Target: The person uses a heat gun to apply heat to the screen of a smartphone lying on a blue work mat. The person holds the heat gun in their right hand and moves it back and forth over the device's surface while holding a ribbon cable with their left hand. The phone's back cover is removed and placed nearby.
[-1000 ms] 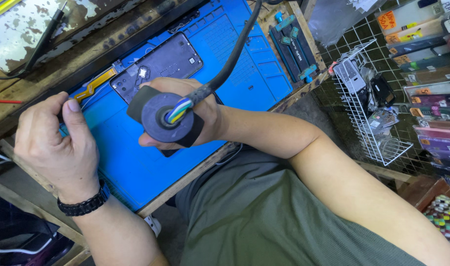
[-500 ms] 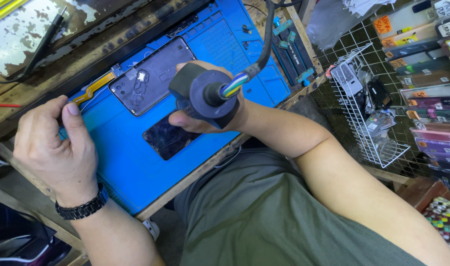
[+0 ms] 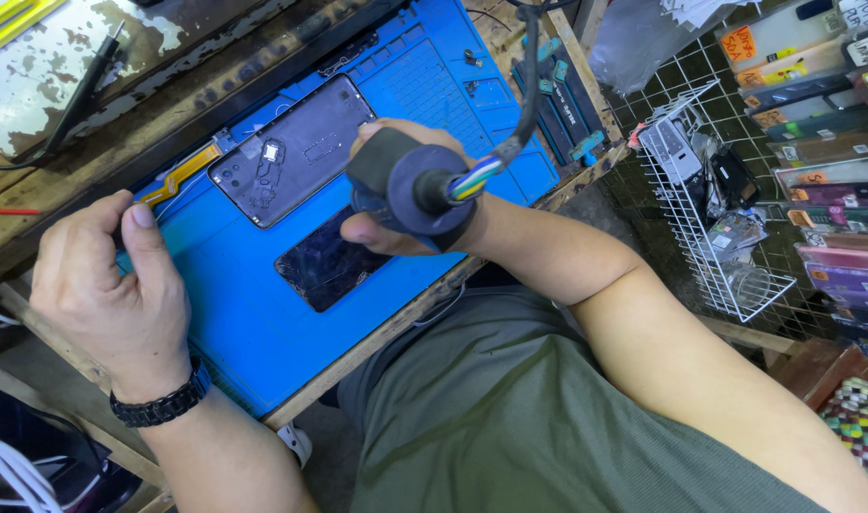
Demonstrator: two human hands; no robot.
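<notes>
Landmark: one blue mat (image 3: 254, 313) lying on the wooden bench (image 3: 121, 123); every place below is given from it.
Left hand (image 3: 111, 285): at the mat's near-left edge, one black bracelet (image 3: 159, 407) on the wrist; grip curled, thumb pressed to forefinger, and whether it pinches anything cannot be told.
Cracked screen (image 3: 325, 266): one dark glass panel, flat on the middle of the mat, just beside and partly under the right hand.
Right hand (image 3: 396, 204): over the mat's centre; grip wrapped fully round one thick black tool handle (image 3: 410, 180).
Cable (image 3: 524, 85): one black cord running from the handle's end toward the mat's far edge, coloured wires showing where it joins.
Phone body (image 3: 292, 152): one, opened, flat on the mat just beyond the cracked screen, the right hand's fingers touching its right edge.
Yellow ribbon strip (image 3: 182, 176): one, at the mat's left edge, beside the phone body.
Wire basket (image 3: 709, 209): one white rack, well to the right of the mat, off the bench.
</notes>
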